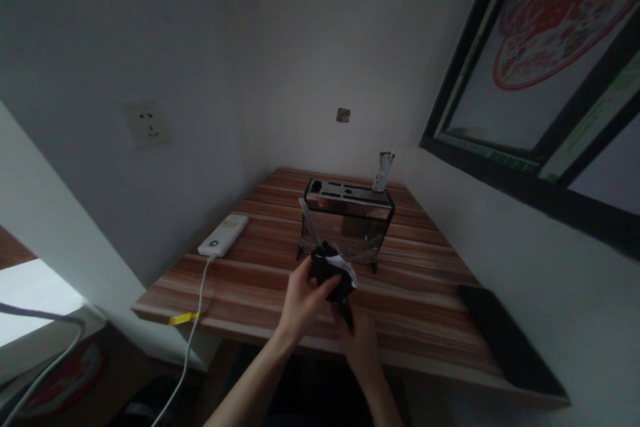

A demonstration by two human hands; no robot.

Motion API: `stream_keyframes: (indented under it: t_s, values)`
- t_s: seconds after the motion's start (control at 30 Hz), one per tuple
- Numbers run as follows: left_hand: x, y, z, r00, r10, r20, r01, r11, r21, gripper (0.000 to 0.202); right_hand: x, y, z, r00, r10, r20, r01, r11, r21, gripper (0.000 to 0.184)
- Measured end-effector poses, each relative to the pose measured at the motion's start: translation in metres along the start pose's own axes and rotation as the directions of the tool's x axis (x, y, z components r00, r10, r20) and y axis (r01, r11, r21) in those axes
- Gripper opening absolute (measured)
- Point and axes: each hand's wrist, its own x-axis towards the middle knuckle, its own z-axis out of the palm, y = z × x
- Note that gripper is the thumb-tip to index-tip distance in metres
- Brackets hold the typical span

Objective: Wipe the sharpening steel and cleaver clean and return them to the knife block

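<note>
While the black object (324,269) is grasped by the left hand (301,299), its near-right end is gripped by the right hand (361,341).

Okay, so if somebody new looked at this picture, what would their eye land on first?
Probably the black object gripped in the left hand, low centre, with the right hand at its lower end. Just beyond stands a slotted, dark-framed stand on the striped wooden table. The bold red print at upper right also draws the eye.
</note>
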Motion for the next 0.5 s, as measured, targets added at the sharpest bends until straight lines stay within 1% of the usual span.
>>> stream_keyframes:
  t_s: [0.13,0.27,0.5]
  values:
    - [0.012,0.01,-0.006,0.999,0.039,-0.027,-0.039,0.999,0.006,0.034,0.0,-0.001,0.0,1.0,-0.002,-0.001,0.002,1.0,0.02,0.042]
    - [0.027,0.022,-0.013,0.997,0.065,-0.041,-0.068,0.995,-0.068,0.038,0.001,0.0,0.0,1.0,0.021,0.014,-0.021,0.999,0.04,0.044]
    - [0.051,0.046,-0.026,0.978,0.161,-0.132,-0.167,0.986,-0.031,0.04,0.003,0.0,-0.001,0.998,0.032,0.047,-0.034,0.997,0.062,0.043]
